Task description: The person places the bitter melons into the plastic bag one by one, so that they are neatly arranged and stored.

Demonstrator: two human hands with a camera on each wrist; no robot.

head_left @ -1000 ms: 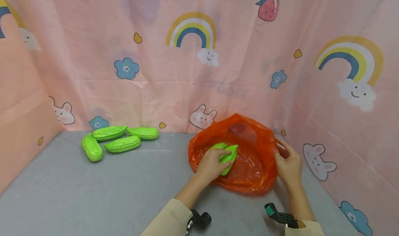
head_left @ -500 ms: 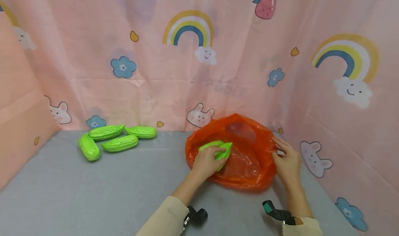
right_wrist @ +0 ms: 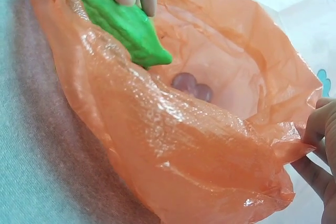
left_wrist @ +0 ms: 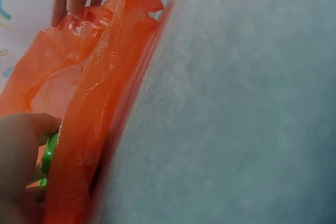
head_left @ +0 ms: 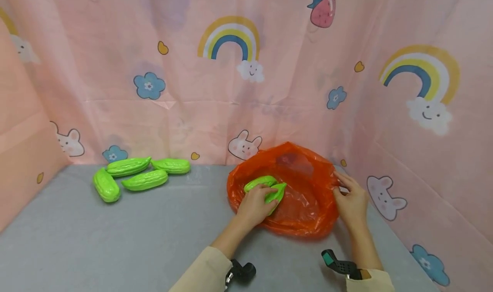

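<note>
My left hand point(head_left: 253, 207) reaches into an orange plastic bag point(head_left: 304, 223), thumb and fingers around a light green bitter melon point(head_left: 276, 193) with a glossy, ridged skin. In the right wrist view, the pointed end of this bitter melon point(right_wrist: 128, 32) sticks out past the fingertips. Another bitter melon point(head_left: 260, 182) lies just behind it inside the bag, partly covered by the hand. My right hand point(head_left: 353, 199) pinches the bag's right rim and keeps the mouth wide. Seen from the left wrist, the bag's near wall point(left_wrist: 89, 114) hides most of the held melon.
Several more bitter melons point(head_left: 144, 180) lie grouped on the grey table point(head_left: 135, 236) at the back left. Pink printed cloth point(head_left: 185, 125) hangs close behind the bag and on both sides. Black wrist devices point(head_left: 242, 272) sit on both wrists.
The rear bitter melon has moved left, apart from the held one, and shows more. The left hand has shifted slightly left; the right hand keeps its hold on the rim. The head view shifts slightly.
</note>
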